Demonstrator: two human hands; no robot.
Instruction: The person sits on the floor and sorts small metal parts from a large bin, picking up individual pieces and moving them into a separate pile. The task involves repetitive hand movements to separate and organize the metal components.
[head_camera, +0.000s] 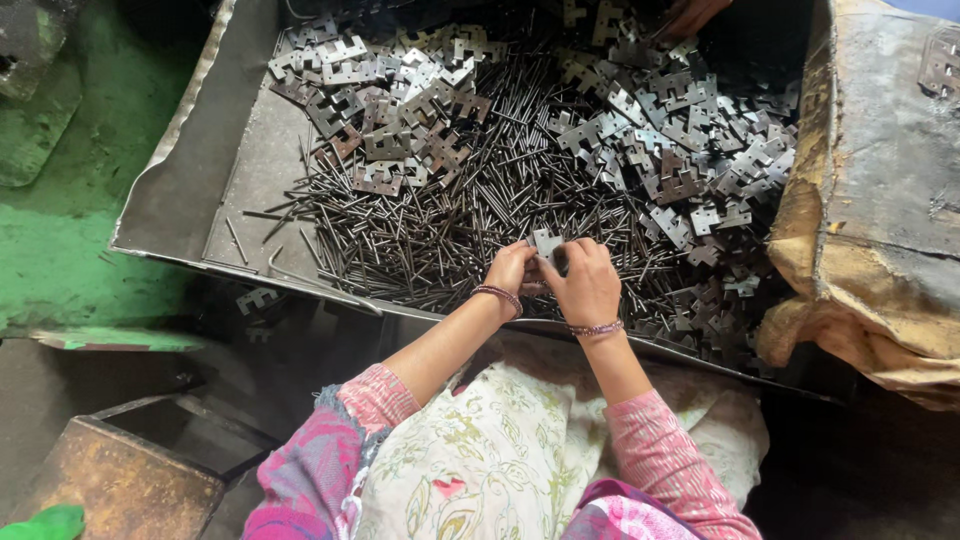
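Looking down from the head camera: both hands meet over the near edge of a large metal tray (190, 190). The left hand (510, 268) and right hand (585, 280) are drawn together, fingertips pinched on one small flat hinge plate (546, 243) held between them, just above the heap. The plate faces broadly upward toward the camera; it is too small and too covered by fingers to tell which way its long axis runs. Each wrist carries a bangle, and pink patterned sleeves (660, 450) cover the forearms. Below the hands lies a dense pile of thin metal pins (440, 225), their long axes lying mostly from near to far, though many cross at angles. Notched hinge plates are heaped in two mounds: one at the far left of the tray (390, 100), one at the right (690, 160). A worn brown sack (880, 200) stands just beside the tray's right edge. Another person's fingers (690, 14) show at the top edge. A green surface (60, 230) lies left of the tray.
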